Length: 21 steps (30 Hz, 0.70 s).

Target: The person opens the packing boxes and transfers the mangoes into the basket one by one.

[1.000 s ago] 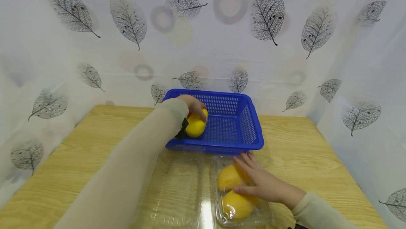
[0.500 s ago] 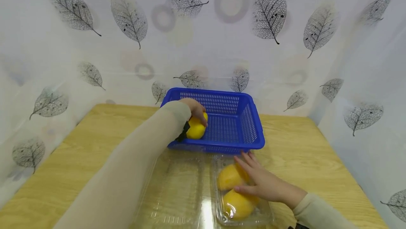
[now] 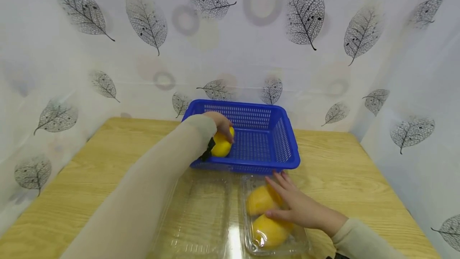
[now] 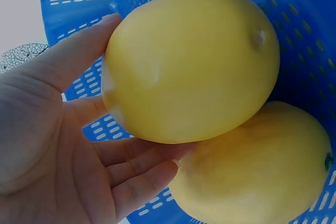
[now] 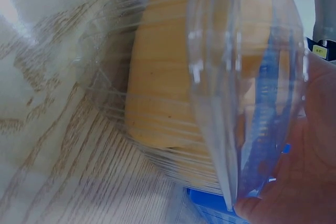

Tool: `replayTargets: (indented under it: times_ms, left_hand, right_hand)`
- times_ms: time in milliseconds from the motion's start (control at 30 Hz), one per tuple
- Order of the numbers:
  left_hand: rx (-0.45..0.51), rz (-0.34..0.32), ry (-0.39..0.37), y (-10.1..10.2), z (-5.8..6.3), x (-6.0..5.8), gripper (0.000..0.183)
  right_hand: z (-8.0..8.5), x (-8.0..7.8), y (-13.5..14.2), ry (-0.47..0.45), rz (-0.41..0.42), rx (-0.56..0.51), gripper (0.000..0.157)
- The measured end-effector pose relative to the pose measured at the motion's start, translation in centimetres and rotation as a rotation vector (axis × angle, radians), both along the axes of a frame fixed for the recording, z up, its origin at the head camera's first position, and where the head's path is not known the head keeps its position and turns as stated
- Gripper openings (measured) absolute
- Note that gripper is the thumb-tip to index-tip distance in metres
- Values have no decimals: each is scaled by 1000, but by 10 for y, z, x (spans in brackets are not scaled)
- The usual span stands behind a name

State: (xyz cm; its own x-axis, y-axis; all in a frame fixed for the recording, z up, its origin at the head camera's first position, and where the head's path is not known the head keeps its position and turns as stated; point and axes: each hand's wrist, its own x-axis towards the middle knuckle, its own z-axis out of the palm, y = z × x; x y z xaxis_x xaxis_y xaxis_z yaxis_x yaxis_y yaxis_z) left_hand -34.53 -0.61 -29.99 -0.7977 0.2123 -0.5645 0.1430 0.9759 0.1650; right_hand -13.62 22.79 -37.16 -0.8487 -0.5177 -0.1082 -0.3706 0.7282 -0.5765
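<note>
My left hand (image 3: 222, 124) reaches into a blue plastic basket (image 3: 292, 147). In the left wrist view, its thumb and fingers grip a yellow lemon (image 4: 191, 64) from the side. A second lemon (image 4: 252, 166) lies against it in the basket, close to the fingertips. My right hand (image 3: 298, 209) rests with spread fingers on a clear plastic box (image 3: 248, 235), which stands in front of the basket. Inside that box are two yellow-orange fruits, one farther (image 3: 260, 201) and one nearer (image 3: 269, 233). The right wrist view shows the box's ridged side wall and rim close up.
Left of the fruit box lies another clear plastic container (image 3: 201, 219), partly behind the left sleeve. Both stand on a wood-grain table (image 3: 341, 171). A leaf-patterned curtain (image 3: 230, 59) closes off the back and sides.
The left hand and the lemon shift very slightly in the basket over the last second. The right hand stays in place on the box.
</note>
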Motion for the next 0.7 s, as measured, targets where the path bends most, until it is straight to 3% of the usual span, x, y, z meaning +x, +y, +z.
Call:
replayTargets:
  times_ms: [367,533,700]
  left_hand:
    - [-17,15,21,0,-2,0,80]
    - [-69,-9,64,2,0,4,65]
    - [-70,10,100,2,-3,2,56]
  right_hand:
    - [1,0,-1,8,8,0,86]
    - [1,3,-1,11,6,-8,85]
    - [2,3,-2,14,5,0,85]
